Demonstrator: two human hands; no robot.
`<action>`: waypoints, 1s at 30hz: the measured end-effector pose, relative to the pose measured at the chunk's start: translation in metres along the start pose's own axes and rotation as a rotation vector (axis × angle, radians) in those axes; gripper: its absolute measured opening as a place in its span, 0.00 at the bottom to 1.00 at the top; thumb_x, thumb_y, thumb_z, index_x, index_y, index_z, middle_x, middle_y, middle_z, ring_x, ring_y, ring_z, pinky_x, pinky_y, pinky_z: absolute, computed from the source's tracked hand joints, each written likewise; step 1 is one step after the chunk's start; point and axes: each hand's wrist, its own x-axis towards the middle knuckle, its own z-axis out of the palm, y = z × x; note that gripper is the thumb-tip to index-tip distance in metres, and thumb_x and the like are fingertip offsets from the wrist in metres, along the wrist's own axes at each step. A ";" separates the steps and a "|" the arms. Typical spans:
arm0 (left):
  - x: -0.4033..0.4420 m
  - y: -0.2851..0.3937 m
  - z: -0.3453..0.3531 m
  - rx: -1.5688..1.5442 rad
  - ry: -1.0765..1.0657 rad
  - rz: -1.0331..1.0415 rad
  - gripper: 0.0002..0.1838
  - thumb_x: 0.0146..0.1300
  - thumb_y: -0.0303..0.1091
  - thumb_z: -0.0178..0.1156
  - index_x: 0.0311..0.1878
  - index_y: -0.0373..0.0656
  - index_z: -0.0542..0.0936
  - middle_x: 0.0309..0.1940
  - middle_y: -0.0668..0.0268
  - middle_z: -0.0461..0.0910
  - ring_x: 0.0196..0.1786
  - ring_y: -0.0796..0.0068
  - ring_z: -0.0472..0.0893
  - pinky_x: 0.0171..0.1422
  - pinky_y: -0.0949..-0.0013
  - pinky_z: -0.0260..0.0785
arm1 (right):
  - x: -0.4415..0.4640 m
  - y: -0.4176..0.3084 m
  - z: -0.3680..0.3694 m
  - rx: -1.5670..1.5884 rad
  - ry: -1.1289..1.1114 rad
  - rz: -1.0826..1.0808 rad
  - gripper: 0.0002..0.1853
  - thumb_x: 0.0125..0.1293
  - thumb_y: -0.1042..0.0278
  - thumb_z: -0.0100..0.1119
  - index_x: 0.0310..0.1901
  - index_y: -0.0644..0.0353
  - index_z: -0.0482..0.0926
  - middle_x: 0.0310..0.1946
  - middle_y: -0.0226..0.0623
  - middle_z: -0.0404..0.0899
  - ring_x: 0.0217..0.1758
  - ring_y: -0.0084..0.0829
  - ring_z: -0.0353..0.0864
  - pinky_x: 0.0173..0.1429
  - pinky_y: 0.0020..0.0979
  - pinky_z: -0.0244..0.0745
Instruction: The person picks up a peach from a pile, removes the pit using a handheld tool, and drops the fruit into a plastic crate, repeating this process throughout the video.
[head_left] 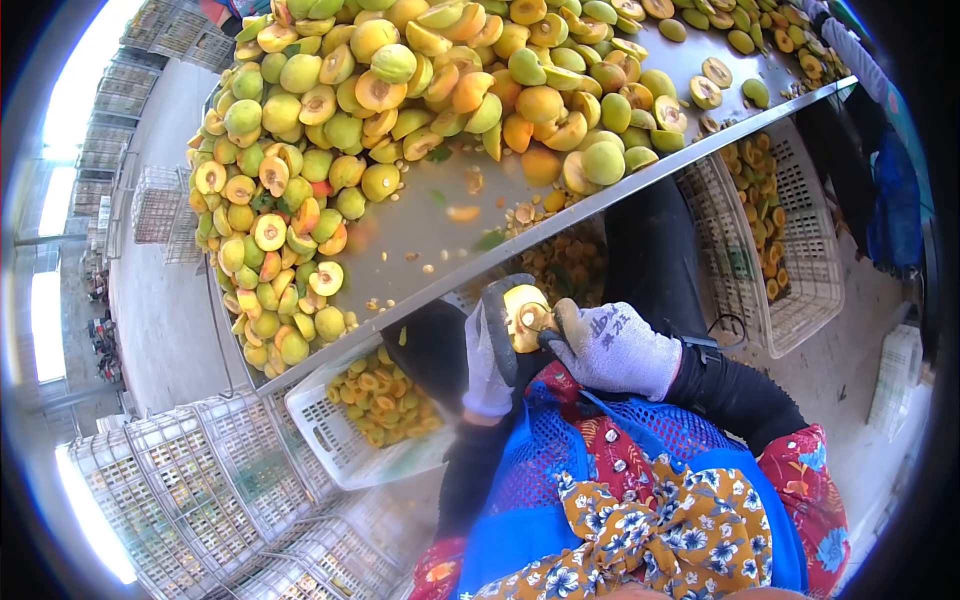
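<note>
My left hand (488, 358), in a pale glove with a dark palm, is closed around a cut yellow peach half (523, 318). Its cut face shows a pale centre and is turned up toward me. My right hand (618, 350), in a similar glove with dark lettering on the back, is closed against the fruit's right side. A thin dark edge shows between its fingertips and the flesh, too small to name. Above both hands, a metal table (415, 240) carries a large heap of peaches (330, 120), many of them halved.
Under the table edge stand a white crate (330, 425) of peach halves on the left and another crate (800, 290) on the right. Loose pits and scraps (565, 262) lie below the rim. Stacked crates (190, 480) fill the lower left. Another person's sleeve (855, 55) shows upper right.
</note>
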 end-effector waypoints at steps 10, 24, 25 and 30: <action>-0.008 0.002 0.021 -0.247 0.239 -0.176 0.20 0.78 0.42 0.46 0.46 0.33 0.81 0.38 0.61 0.83 0.41 0.74 0.81 0.48 0.70 0.73 | -0.007 0.020 0.028 0.781 -0.111 0.042 0.21 0.76 0.49 0.48 0.38 0.61 0.76 0.22 0.44 0.78 0.19 0.35 0.77 0.25 0.34 0.72; -0.001 -0.001 0.027 -0.440 0.023 -0.058 0.28 0.77 0.50 0.45 0.44 0.31 0.80 0.36 0.57 0.84 0.39 0.72 0.82 0.48 0.70 0.74 | -0.016 0.031 0.041 2.857 -1.094 0.481 0.20 0.77 0.47 0.45 0.43 0.60 0.69 0.15 0.25 0.56 0.09 0.13 0.54 0.09 0.14 0.51; 0.000 0.002 0.028 -0.427 0.039 -0.045 0.28 0.77 0.50 0.45 0.44 0.31 0.80 0.36 0.57 0.84 0.39 0.72 0.82 0.48 0.70 0.74 | -0.017 0.031 0.044 2.868 -1.074 0.443 0.20 0.77 0.47 0.45 0.43 0.60 0.69 0.15 0.25 0.57 0.08 0.13 0.54 0.09 0.14 0.50; 0.006 0.000 0.039 -0.876 0.201 -0.227 0.21 0.74 0.47 0.51 0.49 0.34 0.76 0.36 0.59 0.84 0.38 0.70 0.83 0.46 0.69 0.75 | -0.019 0.031 0.055 2.860 -0.905 0.300 0.25 0.76 0.46 0.46 0.46 0.67 0.71 0.16 0.30 0.65 0.09 0.16 0.60 0.10 0.18 0.61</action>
